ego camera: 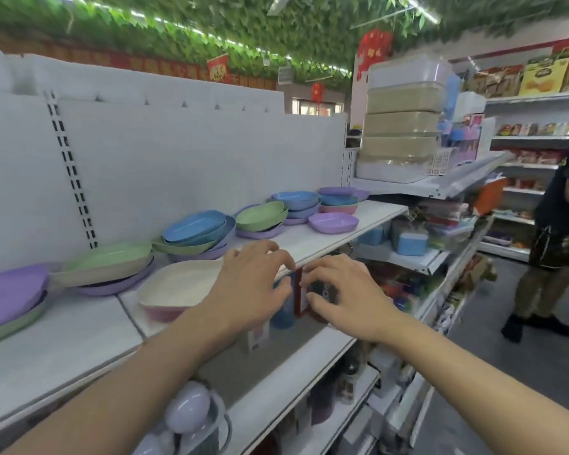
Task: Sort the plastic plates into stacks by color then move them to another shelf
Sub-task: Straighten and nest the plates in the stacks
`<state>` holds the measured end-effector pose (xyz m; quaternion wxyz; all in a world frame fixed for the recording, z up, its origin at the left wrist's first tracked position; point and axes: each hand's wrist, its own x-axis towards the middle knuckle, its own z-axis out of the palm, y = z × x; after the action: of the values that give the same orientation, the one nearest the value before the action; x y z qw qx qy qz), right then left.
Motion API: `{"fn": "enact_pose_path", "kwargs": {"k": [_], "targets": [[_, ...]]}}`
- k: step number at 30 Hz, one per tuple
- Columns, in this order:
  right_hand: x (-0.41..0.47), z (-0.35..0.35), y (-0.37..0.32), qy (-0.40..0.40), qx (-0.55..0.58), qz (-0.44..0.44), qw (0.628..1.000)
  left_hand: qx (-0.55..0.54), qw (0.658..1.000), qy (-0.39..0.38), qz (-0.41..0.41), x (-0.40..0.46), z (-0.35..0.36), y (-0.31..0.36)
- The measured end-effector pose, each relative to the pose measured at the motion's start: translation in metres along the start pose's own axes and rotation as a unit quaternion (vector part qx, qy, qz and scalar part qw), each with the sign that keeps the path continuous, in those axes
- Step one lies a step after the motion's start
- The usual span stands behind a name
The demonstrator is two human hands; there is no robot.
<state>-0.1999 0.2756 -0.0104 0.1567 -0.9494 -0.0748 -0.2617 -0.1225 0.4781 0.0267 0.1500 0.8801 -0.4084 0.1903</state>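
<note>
Mixed-colour plastic plates lie in several piles along the white shelf. A cream plate sits on a pink one near the front edge. Behind it are a green-topped pile, a blue-topped pile, another green-topped pile, a further blue-topped pile and a single purple plate. Purple plates lie at far left. My left hand and my right hand hover side by side at the shelf's front edge, fingers loosely bent, holding nothing.
Lower shelves below hold cups and boxed goods. Stacked storage boxes stand on the shelf to the right. A person stands in the aisle at right. The white back panel closes off the shelf behind the plates.
</note>
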Motion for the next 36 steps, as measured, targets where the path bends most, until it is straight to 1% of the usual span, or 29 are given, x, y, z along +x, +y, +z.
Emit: {"fn": "enact_pose_path", "kwargs": {"k": [7, 13, 19, 24, 27, 29, 31, 36], "targets": [[0.02, -0.049, 0.127, -0.019, 0.012, -0.058, 0.998, 0.028, 0.997, 0.0, -0.07, 0.089, 0.057, 0.065], [0.047, -0.068, 0.214, -0.036, 0.03, -0.084, 0.995, 0.058, 0.992, -0.012, -0.114, 0.155, 0.089, 0.094], [0.094, -0.06, 0.282, -0.03, 0.038, -0.115, 0.992, 0.088, 0.985, -0.006, -0.149, 0.209, 0.119, 0.088], [0.147, -0.036, 0.334, -0.01, 0.057, -0.128, 0.99, 0.091, 0.977, 0.0, -0.193, 0.248, 0.15, 0.056], [0.181, -0.028, 0.365, -0.016, 0.03, -0.14, 0.989, 0.088, 0.974, -0.012, -0.207, 0.269, 0.167, 0.041], [0.203, -0.023, 0.385, -0.006, 0.019, -0.143, 0.989, 0.089, 0.974, -0.022, -0.209, 0.281, 0.173, 0.036], [0.223, -0.018, 0.406, 0.022, 0.021, -0.14, 0.99, 0.103, 0.972, -0.03, -0.207, 0.286, 0.178, 0.038], [0.279, -0.007, 0.461, 0.077, -0.008, -0.11, 0.991, 0.171, 0.97, 0.012, -0.172, 0.276, 0.185, 0.043]]}}
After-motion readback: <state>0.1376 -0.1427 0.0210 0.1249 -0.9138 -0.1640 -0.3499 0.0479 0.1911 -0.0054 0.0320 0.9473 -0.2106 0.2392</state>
